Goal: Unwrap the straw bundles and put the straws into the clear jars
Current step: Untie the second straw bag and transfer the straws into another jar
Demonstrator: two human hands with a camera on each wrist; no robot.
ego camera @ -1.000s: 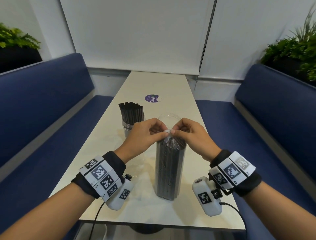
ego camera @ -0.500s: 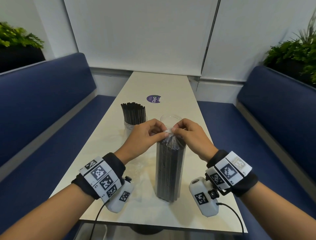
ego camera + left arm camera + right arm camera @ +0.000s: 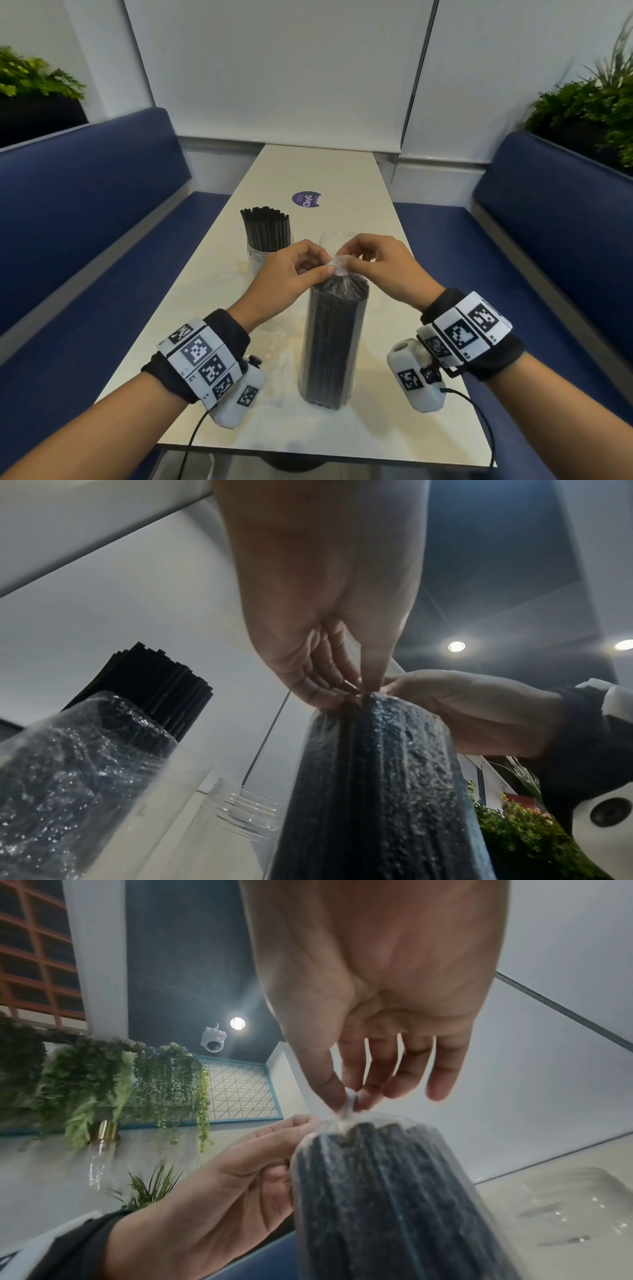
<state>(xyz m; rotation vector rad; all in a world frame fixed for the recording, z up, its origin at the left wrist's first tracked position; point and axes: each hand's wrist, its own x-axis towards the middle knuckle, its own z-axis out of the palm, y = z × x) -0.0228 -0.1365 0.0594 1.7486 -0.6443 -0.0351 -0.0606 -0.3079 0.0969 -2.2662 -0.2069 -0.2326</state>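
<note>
A tall bundle of black straws [image 3: 334, 346] in clear plastic wrap stands upright on the white table [image 3: 212, 274]. Both hands meet at its twisted top. My left hand [image 3: 291, 274] pinches the wrap's white knot [image 3: 337, 265] from the left, and my right hand [image 3: 380, 263] pinches it from the right between thumb and forefinger [image 3: 349, 1099]. The bundle [image 3: 377, 777] fills the left wrist view. Behind the hands stands an empty clear jar [image 3: 334, 240], partly hidden. Further left a clear jar [image 3: 263, 253] holds loose black straws [image 3: 265, 228].
Crumpled clear wrap [image 3: 274, 346] lies on the table left of the bundle. A purple round sticker [image 3: 306, 198] marks the table's far half. Blue benches [image 3: 85, 212] flank the table on both sides. Plants [image 3: 589, 106] stand behind the right bench.
Both hands stay pinched on the bundle's top knot. The right hand's fingers have lifted and spread a little; the bundle has not moved.
</note>
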